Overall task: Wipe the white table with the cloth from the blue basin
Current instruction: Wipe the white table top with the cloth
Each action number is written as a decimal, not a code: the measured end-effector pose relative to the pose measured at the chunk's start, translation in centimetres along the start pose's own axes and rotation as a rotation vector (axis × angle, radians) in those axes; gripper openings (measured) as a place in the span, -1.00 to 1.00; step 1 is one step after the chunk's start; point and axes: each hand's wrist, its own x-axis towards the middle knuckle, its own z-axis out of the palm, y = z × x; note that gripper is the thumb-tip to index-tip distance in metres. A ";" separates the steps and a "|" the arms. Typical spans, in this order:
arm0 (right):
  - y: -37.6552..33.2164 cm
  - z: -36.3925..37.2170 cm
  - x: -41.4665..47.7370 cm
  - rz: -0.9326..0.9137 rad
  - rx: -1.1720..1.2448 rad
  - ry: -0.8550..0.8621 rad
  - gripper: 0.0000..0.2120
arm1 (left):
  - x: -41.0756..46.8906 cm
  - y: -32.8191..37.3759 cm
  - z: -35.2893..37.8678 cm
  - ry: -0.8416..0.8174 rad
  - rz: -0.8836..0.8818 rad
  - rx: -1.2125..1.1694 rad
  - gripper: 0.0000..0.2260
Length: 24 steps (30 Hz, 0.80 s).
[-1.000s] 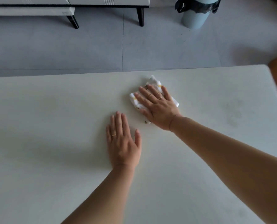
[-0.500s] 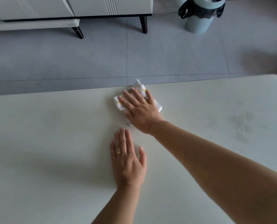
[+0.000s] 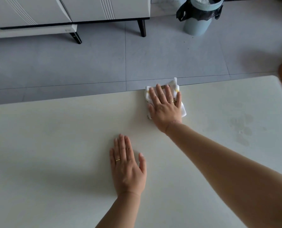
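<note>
Smooth white table [image 3: 54, 162]: faint damp marks toward its right end. Left hand [image 3: 128, 168]: flat, fingers together, palm on the table's middle, holding nothing. Right hand [image 3: 165, 107]: fingers spread, pressing crumpled white cloth with yellow markings [image 3: 174, 87] at the table's far edge. Beyond the table: grey tiled floor [image 3: 87, 60], white cabinet on black legs [image 3: 68, 12], pale-blue bin with black liner [image 3: 197, 22].

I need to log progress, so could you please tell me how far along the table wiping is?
Done: the white patterned cloth is out. In hand: the right hand presses it flat at the white table's far edge; the left hand rests flat. Left: faint smudges towards the right.
</note>
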 end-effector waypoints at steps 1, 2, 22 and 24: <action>1.4 -0.4 -0.1 -0.079 -0.032 -0.010 -0.48 | 0.0 -0.1 0.0 -0.003 0.002 0.002 -0.42; 3.3 -0.8 0.0 -0.116 -0.061 -0.009 -0.48 | 0.0 -0.1 0.0 -0.006 0.005 0.005 -0.42; 12.3 -2.3 -3.2 0.070 -0.042 0.025 -0.48 | 0.0 0.3 -0.3 0.017 0.003 0.011 -0.43; 16.1 -3.2 -4.6 0.310 -0.025 0.019 -0.47 | 0.0 0.3 -0.3 0.026 0.006 0.012 -0.43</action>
